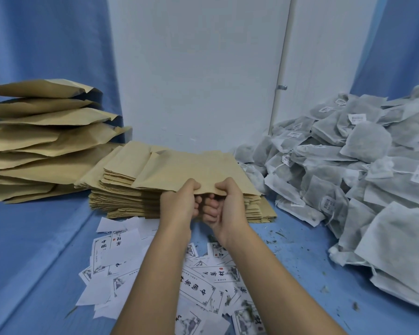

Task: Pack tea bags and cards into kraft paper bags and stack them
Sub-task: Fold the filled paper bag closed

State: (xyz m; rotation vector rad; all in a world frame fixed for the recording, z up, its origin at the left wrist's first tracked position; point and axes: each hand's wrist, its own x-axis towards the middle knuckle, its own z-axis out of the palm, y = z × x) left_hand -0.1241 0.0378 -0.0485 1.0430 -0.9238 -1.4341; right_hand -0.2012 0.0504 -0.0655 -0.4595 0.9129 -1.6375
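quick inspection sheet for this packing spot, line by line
surface: blue cloth, creased.
job's things: top kraft bag on the flat bag stack, centre; bulging kraft bags stacked left; tea bag heap right; printed cards scattered in front.
clutter: tea crumbs on the cloth near the heap.
grippers: left hand and right hand both pinch the top bag's near edge.
cables: nothing seen.
surroundings: white wall behind, blue curtain at both sides, thin pipe on the wall.

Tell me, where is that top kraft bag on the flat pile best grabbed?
Probably its near edge, from the person's side: the top kraft bag lies flat on the pile, only edges offer purchase, and the left hand and right hand pinch there.
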